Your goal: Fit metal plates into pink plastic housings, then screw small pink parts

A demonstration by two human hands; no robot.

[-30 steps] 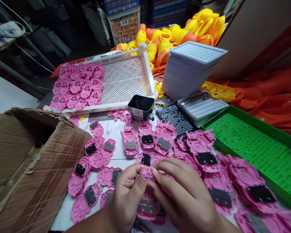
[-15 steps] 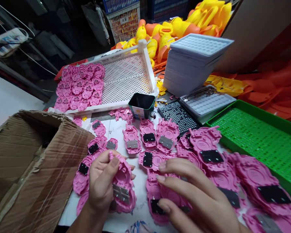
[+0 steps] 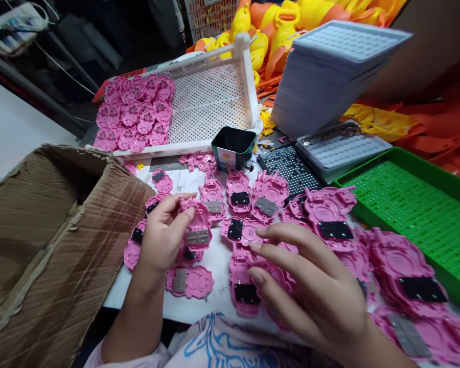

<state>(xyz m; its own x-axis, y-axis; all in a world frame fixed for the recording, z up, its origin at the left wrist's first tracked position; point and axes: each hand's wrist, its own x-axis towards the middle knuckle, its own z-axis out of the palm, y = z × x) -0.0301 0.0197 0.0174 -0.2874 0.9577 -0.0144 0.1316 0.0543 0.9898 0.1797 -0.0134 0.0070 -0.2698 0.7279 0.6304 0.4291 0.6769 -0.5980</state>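
Near the front edge of the bench (image 3: 217,255), my right hand (image 3: 318,286) spreads its grip open over pink shells (image 3: 243,276). Farther in, my left hand (image 3: 161,232) pinches a grey-plated shell (image 3: 200,217) near its top. I judge this a positioning step; the next move calls for clearance from crowded neighbours. Toward the far left corner sits a white tray (image 3: 210,99).

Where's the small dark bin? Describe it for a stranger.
Find the white perforated crate, pink parts filling its left side. At its near right corner stands the dark open-topped bin; unlike the flat black tray beside it, it is deep and pale-labelled.
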